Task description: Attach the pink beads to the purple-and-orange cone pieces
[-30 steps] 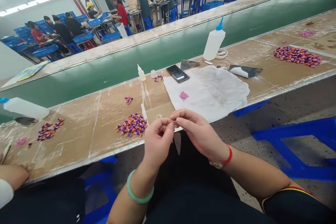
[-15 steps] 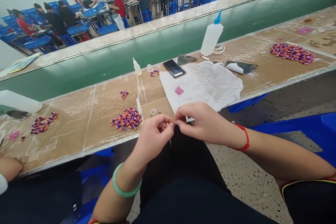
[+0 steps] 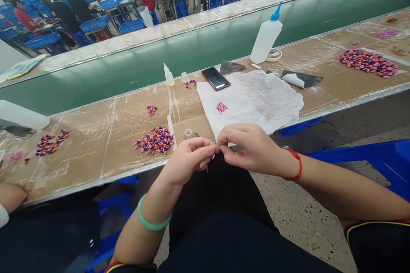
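Fingertips (image 3: 212,148) clamp tiny piece (image 3: 218,148) at lower centre of frame.
Left hand (image 3: 188,160) and right hand (image 3: 253,149) press together there; the piece is too small to show which way its long axis points.

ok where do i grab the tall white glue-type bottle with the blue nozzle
Take the squeeze bottle low on its wide cylindrical body, fingers wrapped around it, not by the narrow blue nozzle. Come from your side with your right hand, passing above the crumpled white sheet. The bottle stands upright beyond the sheet, with a small dish close on its right.
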{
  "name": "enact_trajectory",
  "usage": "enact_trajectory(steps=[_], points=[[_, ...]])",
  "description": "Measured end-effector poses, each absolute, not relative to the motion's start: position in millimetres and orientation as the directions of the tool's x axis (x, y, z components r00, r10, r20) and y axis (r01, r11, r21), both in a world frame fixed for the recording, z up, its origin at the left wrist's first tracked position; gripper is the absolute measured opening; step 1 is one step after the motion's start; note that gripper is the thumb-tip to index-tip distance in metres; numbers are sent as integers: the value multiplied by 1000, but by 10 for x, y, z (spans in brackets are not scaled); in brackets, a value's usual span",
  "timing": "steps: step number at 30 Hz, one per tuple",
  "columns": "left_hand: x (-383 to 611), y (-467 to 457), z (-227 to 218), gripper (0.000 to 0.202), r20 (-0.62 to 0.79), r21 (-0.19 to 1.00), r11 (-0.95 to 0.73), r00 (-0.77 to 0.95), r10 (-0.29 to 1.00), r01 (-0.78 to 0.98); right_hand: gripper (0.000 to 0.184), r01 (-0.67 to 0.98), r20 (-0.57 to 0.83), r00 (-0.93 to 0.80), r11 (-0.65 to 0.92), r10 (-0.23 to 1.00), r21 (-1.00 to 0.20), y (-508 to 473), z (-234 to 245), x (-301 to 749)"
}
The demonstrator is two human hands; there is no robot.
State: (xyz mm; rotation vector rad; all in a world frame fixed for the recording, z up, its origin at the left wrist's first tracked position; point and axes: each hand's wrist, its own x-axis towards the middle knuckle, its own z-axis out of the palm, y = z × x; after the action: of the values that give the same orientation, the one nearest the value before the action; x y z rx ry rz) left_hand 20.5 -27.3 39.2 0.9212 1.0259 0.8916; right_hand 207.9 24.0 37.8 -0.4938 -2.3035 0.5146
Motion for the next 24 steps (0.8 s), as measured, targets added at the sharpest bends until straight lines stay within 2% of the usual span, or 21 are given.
enact_trajectory(steps=[4,10,13,16,18,24], points=[[219,-259,420,36,-332,885,412,325,885,-217,18,171,677,-693,969,248,-179,278,366,2079],[238,-249,419,37,-333,876,430,369,867,-219,17,82,664,-747,996,32,45,349,381,2159],[268,-287,427,36,-255,934,320,330,909,-161,15,47,674,-739,998,10,37,357,378,2178],[304,-344,455,34,-177,976,203,252,951,-82,14,51,739,-665,994,105,-95,333,374,2145],[319,-376,473,34,-148,983,168,217,965,-77,17,68,772,-620,990,142,-127,314,375,2110],[311,-401,478,31,-140,932,222,281,949,-285,9,46,788,-615,999,32,-5,312,410,2077]])
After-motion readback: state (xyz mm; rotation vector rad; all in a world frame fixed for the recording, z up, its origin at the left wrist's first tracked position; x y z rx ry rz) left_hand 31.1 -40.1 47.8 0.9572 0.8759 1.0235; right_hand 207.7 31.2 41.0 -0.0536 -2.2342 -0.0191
